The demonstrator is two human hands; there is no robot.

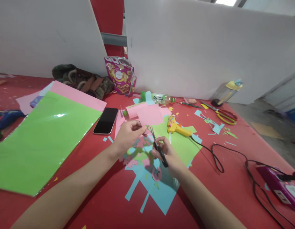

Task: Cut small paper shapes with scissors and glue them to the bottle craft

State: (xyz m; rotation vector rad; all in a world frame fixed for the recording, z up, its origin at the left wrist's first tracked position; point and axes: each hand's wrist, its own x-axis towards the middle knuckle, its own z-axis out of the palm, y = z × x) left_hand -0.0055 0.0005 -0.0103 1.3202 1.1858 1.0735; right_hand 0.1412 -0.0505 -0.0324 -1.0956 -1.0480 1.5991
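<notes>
My left hand (128, 134) pinches the lower left corner of a pink paper sheet (150, 114) and holds it up above the red table (223, 190). My right hand (167, 154) grips small black scissors (156, 144), whose blades point up at the pink sheet's bottom edge. Under both hands lie blue, green and pink paper cuttings (152, 178).
A large green sheet (39, 140) on pink paper lies at left, a black phone (106, 120) beside it. A yellow glue gun (177, 127) with a black cord (217, 159), red-yellow scissors (225, 115), a snack bag (120, 74), a bottle (227, 90) and a purple power strip (279, 186) stand around.
</notes>
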